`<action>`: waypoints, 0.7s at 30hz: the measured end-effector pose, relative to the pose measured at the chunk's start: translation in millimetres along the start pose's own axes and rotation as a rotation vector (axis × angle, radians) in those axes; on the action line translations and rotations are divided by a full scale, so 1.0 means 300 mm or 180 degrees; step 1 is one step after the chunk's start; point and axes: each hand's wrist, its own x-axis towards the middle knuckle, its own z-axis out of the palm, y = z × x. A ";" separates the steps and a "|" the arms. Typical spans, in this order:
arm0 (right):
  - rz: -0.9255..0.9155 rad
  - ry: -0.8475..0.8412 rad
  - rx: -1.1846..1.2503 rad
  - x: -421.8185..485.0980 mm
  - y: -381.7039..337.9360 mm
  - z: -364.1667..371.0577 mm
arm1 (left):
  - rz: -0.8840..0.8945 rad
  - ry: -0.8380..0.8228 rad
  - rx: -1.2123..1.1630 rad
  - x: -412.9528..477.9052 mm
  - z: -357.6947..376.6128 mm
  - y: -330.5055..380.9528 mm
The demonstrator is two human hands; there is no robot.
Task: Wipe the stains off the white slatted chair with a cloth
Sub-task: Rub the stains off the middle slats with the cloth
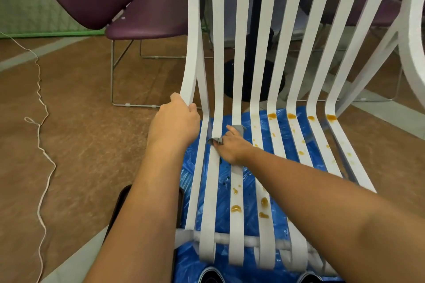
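So the person has the white slatted chair right in front of them, seat slats running toward the camera and back slats curving up and away. The left hand is at the chair's left edge, fingers curled round the outermost slat just where seat bends up into back, so it's got a proper grip there. The right hand is further in, on the seat around the second and third slats from that edge, with a grey cloth bunched under the fingers and held down on the slats. Bits of cloth poke out past the fingertips and beside the thumb.

Orange-brown stains are all over the chair. There are a few blobs on the middle slats near the front of the seat, a row of bigger ones along the bend on the right-hand slats, and small drips scattered between. The slats directly around the cloth look clean.

Under the chair there's a blue plastic sheet, showing through the gaps. Behind the chair to the left sits a purple chair on a wire frame, and straight behind it, seen through the back slats, is a dark pedestal base. Well off to the chair's left a white cord snakes across the brown floor.
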 end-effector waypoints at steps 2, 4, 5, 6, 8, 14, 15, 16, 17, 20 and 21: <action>0.0148 0.0039 0.0123 0.028 0.017 0.005 | 0.0016 0.0046 0.0111 -0.003 0.002 0.003; 0.0228 0.0139 0.0288 0.013 0.005 0.000 | 0.0038 0.0062 0.0163 -0.003 0.002 0.006; 0.0263 0.0178 0.0328 -0.012 -0.012 0.000 | 0.0048 0.0061 0.0162 -0.003 0.003 0.008; 0.0271 0.0198 0.0276 -0.049 -0.035 -0.002 | 0.0059 0.0061 0.0156 -0.004 0.003 0.008; 0.0334 0.0162 0.0303 -0.124 -0.074 0.010 | 0.0072 0.0069 0.0132 -0.003 0.000 0.008; 0.0355 -0.0409 0.0480 -0.189 -0.096 0.028 | 0.0050 0.0118 0.0193 -0.001 0.010 0.001; 0.0398 -0.0475 0.0368 -0.153 -0.085 0.029 | 0.0047 0.0133 0.0216 -0.002 0.009 0.001; 0.0456 -0.0469 0.0298 -0.122 -0.076 0.022 | 0.0036 0.0130 0.0233 -0.002 0.009 0.001; 0.0475 -0.0438 0.0244 -0.097 -0.066 0.021 | 0.0030 0.0124 0.0240 -0.007 0.008 0.004; 0.0495 -0.0269 0.0167 -0.070 -0.061 0.035 | 0.0032 0.0120 0.0249 -0.010 0.008 0.005; 0.0521 -0.0227 0.0158 -0.084 -0.071 0.048 | 0.0036 0.0116 0.0256 -0.009 0.009 0.005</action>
